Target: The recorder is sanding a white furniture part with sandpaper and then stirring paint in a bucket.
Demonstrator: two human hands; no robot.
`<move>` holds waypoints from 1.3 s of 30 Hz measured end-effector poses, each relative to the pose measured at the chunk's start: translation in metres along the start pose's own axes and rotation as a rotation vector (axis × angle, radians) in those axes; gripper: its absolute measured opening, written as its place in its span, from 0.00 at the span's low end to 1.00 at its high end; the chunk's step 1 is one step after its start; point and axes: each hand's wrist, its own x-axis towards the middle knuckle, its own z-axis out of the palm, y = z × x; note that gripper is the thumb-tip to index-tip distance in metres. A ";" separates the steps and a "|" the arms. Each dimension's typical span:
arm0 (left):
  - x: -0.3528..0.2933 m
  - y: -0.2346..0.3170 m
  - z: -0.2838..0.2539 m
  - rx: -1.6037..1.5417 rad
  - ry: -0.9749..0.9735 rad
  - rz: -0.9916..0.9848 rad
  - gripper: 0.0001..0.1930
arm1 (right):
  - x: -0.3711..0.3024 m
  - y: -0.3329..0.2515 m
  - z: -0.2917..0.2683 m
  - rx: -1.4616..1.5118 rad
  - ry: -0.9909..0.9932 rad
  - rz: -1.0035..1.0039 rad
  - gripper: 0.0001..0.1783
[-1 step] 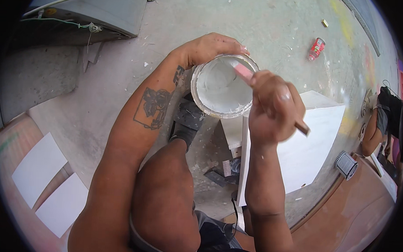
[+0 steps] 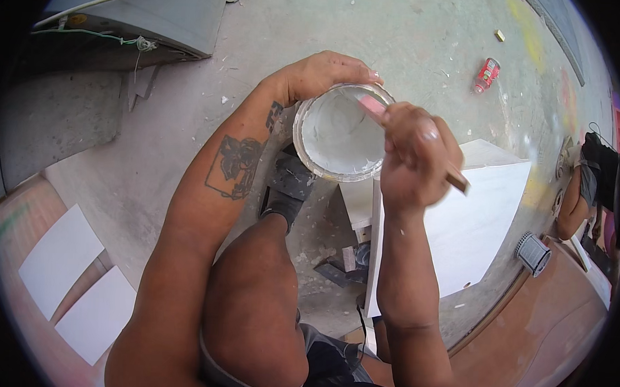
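Note:
A round white bucket (image 2: 299, 142) stands tilted in front of me, its inside coated with wet white paint or filler. My left hand (image 2: 338, 69) curls over its far rim, thumb along the edge, holding it. In a closed fist, my right hand (image 2: 422, 153) grips a flat wooden stick (image 2: 457, 179) above the bucket's right side. The stick's brown end pokes out behind the fist. Its front part is pinkish, and the tip, coated white, reaches inside the bucket near the far wall.
A large white panel or box (image 2: 473, 220) stands right of the bucket. Two white boards (image 2: 62, 260) lie at the lower left. A red bottle (image 2: 487, 75) lies on the floor; a small pail (image 2: 532, 254) is farther right. Another person (image 2: 577, 196) sits at the far right edge.
My right hand with the stick has shifted slightly left and down. The bucket's rim has moved slightly left. My left hand keeps its hold.

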 end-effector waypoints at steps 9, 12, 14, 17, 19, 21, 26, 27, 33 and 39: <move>0.004 0.000 -0.003 0.012 0.005 -0.005 0.22 | -0.035 0.025 -0.019 -0.025 0.044 0.390 0.21; -0.001 0.001 -0.002 0.015 -0.002 0.009 0.21 | -0.013 -0.021 -0.007 0.059 0.151 0.365 0.22; -0.003 0.005 0.000 -0.022 -0.012 -0.023 0.21 | 0.001 -0.043 0.000 0.037 0.114 0.210 0.22; 0.001 0.005 0.005 -0.076 -0.053 -0.023 0.21 | 0.007 -0.013 0.008 -0.255 0.014 -0.016 0.20; 0.006 0.000 0.004 0.085 -0.036 0.052 0.21 | -0.002 0.031 0.007 0.063 0.047 0.075 0.16; 0.006 0.006 0.005 0.034 -0.058 0.038 0.21 | -0.013 0.047 0.011 -0.001 0.030 0.083 0.18; -0.005 0.008 -0.001 -0.065 -0.046 -0.048 0.21 | -0.034 0.021 0.001 -0.138 -0.149 0.318 0.21; -0.005 0.006 -0.003 -0.047 -0.046 -0.046 0.21 | -0.030 0.010 0.000 -0.183 -0.248 0.344 0.21; 0.001 0.003 0.001 -0.063 -0.061 -0.048 0.21 | 0.004 -0.015 -0.014 -0.083 -0.166 0.223 0.21; -0.001 0.009 0.003 0.051 -0.058 0.018 0.21 | -0.011 0.051 0.008 0.017 0.029 0.143 0.19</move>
